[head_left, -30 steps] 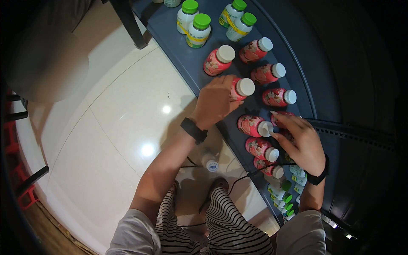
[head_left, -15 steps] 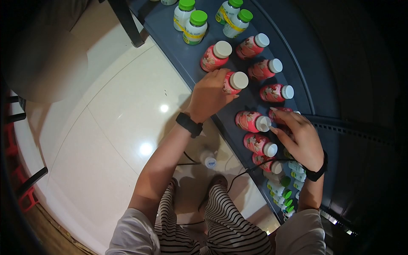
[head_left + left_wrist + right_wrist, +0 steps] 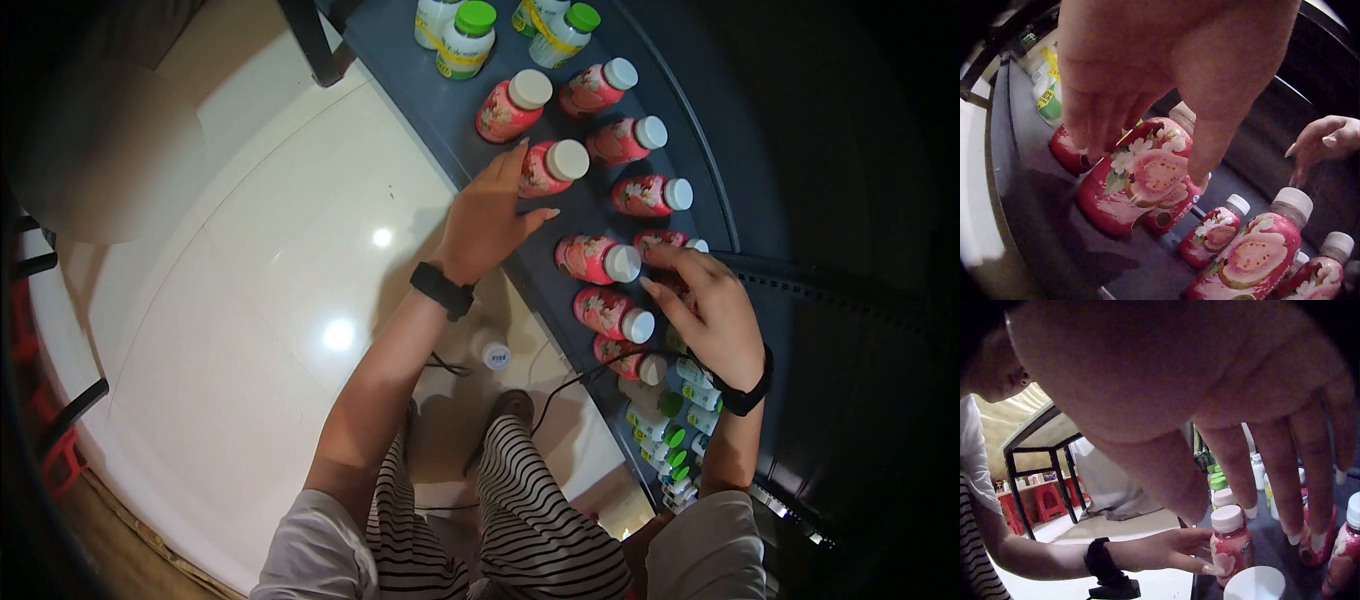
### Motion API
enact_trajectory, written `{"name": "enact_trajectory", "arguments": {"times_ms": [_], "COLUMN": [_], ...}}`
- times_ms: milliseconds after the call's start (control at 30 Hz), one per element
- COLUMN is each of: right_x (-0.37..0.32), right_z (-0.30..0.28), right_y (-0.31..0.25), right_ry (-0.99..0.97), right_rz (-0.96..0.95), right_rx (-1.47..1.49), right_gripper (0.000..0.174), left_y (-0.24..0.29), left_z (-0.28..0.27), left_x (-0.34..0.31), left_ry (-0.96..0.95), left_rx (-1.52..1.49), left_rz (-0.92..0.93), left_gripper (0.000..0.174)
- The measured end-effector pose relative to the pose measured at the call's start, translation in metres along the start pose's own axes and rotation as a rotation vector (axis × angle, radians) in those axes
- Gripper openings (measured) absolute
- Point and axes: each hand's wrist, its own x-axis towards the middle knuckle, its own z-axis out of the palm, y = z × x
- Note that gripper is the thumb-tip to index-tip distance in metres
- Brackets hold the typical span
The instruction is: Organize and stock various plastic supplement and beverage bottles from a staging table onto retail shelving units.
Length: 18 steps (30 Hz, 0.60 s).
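Observation:
On the dark shelf (image 3: pixel 415 90) stand several pink-red drink bottles with white caps and a printed guava and flowers. My left hand (image 3: pixel 487 215) is at one of these bottles (image 3: pixel 545 170), its fingers straight along the near side and its thumb spread away from it. In the left wrist view that bottle (image 3: pixel 1138 178) stands upright under the palm, between fingers and thumb. My right hand (image 3: pixel 715 310) hovers over the bottles on the right, loosely bent and holding nothing. Its fingertips are near a white-capped bottle (image 3: pixel 590 258) and a partly hidden bottle (image 3: pixel 657 243) behind it.
White bottles with green caps (image 3: pixel 468 45), banded in pairs with yellow tape, stand at the far end. More green-capped bottles (image 3: pixel 655 440) lie in the near part. A black cable (image 3: pixel 575 380) crosses the shelf edge, and a white-capped bottle (image 3: pixel 493 352) stands on the floor.
My left hand has loosened from around the pink bottle, its fingers straightening and thumb moving off it. My right hand has hardly moved. The view has shifted slightly.

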Motion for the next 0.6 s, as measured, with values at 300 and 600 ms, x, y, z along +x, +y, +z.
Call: {"name": "enact_trajectory", "arguments": {"times_ms": [300,600], "right_x": [-0.014,-0.044], "right_z": [-0.003,-0.02], "right_y": [-0.008,-0.018], "right_ry": [0.076,0.216], "right_rz": [-0.006,-0.067], "right_rx": [-0.04,0.014], "right_gripper": [0.035,0.035], "left_y": [0.006,0.07], "left_z": [-0.01,-0.025], "left_x": [-0.029,-0.034], "left_ry": [0.096,-0.176], "left_rx": [0.26,0.375], "left_rz": [0.005,-0.176], "left_gripper": [0.069,0.041]}}
